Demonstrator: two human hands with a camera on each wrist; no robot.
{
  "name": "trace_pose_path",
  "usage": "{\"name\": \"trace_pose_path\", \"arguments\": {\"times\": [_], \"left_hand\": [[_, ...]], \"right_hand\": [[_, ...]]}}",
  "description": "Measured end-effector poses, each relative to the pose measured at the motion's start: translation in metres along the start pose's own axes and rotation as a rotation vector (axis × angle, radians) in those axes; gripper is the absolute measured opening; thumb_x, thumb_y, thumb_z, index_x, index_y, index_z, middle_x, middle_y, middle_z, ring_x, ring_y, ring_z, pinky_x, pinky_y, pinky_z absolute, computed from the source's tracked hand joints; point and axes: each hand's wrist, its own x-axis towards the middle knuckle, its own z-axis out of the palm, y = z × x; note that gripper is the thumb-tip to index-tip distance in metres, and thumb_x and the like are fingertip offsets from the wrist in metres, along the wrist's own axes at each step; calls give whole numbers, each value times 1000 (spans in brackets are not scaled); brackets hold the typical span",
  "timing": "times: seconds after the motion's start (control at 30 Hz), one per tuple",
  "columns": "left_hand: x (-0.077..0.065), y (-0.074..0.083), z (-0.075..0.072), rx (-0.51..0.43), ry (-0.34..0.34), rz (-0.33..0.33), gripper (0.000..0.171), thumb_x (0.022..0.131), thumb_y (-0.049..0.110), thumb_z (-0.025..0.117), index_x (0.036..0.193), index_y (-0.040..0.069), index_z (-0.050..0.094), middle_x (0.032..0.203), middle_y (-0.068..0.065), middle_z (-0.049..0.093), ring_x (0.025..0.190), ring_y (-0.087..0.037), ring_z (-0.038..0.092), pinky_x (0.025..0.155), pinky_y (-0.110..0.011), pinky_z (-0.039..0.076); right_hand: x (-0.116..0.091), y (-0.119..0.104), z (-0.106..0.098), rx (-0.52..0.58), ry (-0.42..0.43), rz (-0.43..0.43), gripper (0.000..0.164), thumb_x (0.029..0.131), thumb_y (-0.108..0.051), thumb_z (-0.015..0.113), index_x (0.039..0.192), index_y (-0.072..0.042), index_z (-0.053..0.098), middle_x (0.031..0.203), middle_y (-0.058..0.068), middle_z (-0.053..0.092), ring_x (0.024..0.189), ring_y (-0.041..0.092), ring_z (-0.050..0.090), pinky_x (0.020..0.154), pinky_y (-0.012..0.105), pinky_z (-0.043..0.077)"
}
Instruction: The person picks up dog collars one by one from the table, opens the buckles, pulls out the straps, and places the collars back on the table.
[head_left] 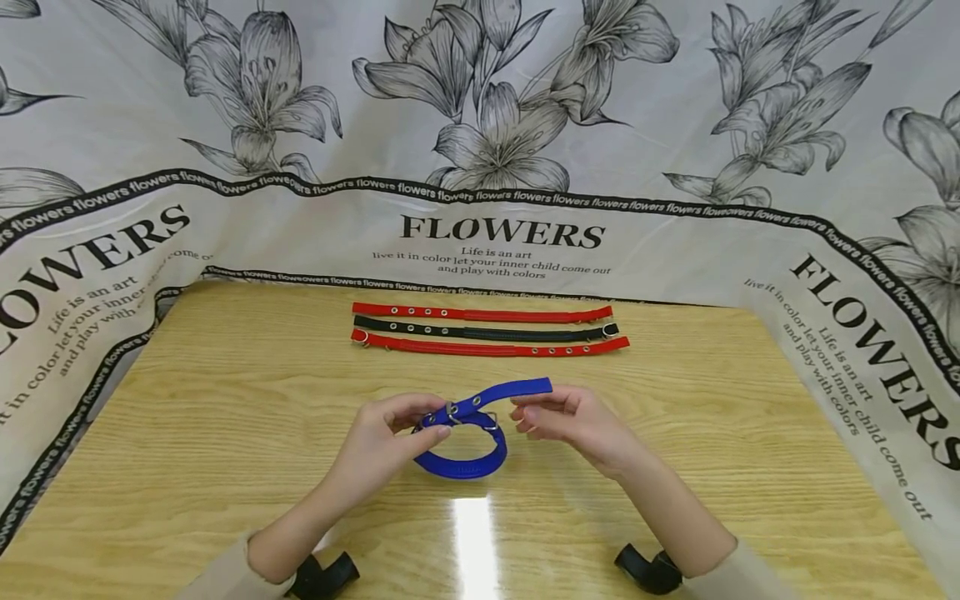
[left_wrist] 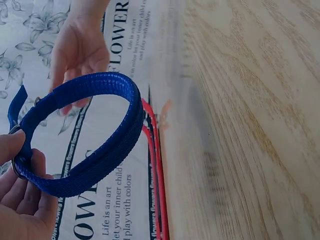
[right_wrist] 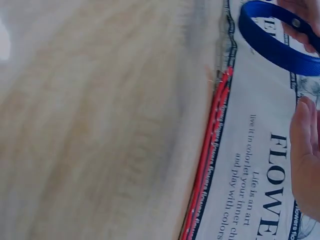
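A blue collar (head_left: 461, 468) is buckled into a loop, its free end (head_left: 525, 387) with eyelets sticking out to the right. My left hand (head_left: 393, 429) pinches it at the metal buckle (head_left: 452, 412) between thumb and fingers, holding it above the table. In the left wrist view the padded inner side of the collar (left_wrist: 110, 82) shows. My right hand (head_left: 573, 421) is close to the free end, fingers loosely bent, with nothing held. From the right wrist the right hand (right_wrist: 305, 155) appears apart from the collar (right_wrist: 272, 47).
Beyond the hands, a red collar (head_left: 525, 317), a black collar (head_left: 517, 333) and another red collar (head_left: 465, 348) lie flat side by side on the wooden table (head_left: 225, 392). Flower-printed cloth (head_left: 502, 242) rises along the table's back and sides.
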Motion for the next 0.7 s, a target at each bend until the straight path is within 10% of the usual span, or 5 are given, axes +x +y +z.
{"name": "trace_pose_path", "arguments": {"times": [0.2,0.7], "left_hand": [[2,-1,3,-24,-6,-3,25,81,14,73,105,8,68,97,-2,68,86,-16,64,78,-29,54],[4,0,3,5,-10,35,27,81,15,73,105,4,67,98,-7,68,85,-15,64,81,-29,52]], "right_hand": [[1,12,16,-278,24,-16,43,83,-16,71,117,6,59,106,16,63,97,28,59,82,31,53],[-1,11,26,-307,124,-73,32,82,-12,72,108,6,65,103,16,63,91,26,61,73,31,56]]}}
